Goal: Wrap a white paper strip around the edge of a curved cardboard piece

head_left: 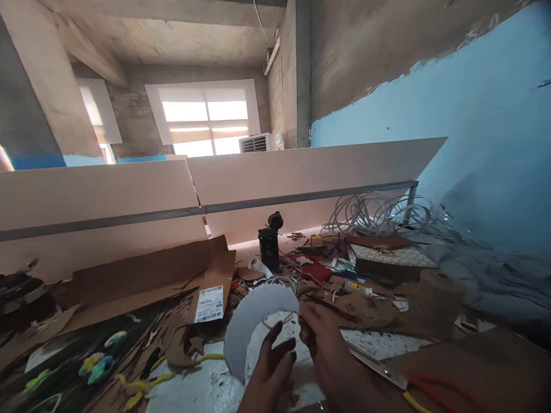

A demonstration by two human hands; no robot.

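Note:
My right hand (pixel 322 350) is closed in a pinch at the right end of a round grey piece (pixel 241 327) with a curved outer edge. A thin pale cord (pixel 275 328) runs up to its fingertips. My left hand (pixel 271 370) is held just to the left, its fingers curled but apart, with nothing visible between them. Beneath both hands is a white, speckled surface (pixel 221 381). Scissors (pixel 379 367) with red and yellow handles lie beside my right forearm, their blades pointing toward my right hand.
A black canister with a raised lid (pixel 269 249) stands behind the grey piece. Cardboard (pixel 146 275) lies to the left, with yellow strips (pixel 146 383) nearer me. Coiled pale tubing (pixel 365 212), a patterned bag (pixel 387 255) and a brown roll (pixel 439 304) occupy the right.

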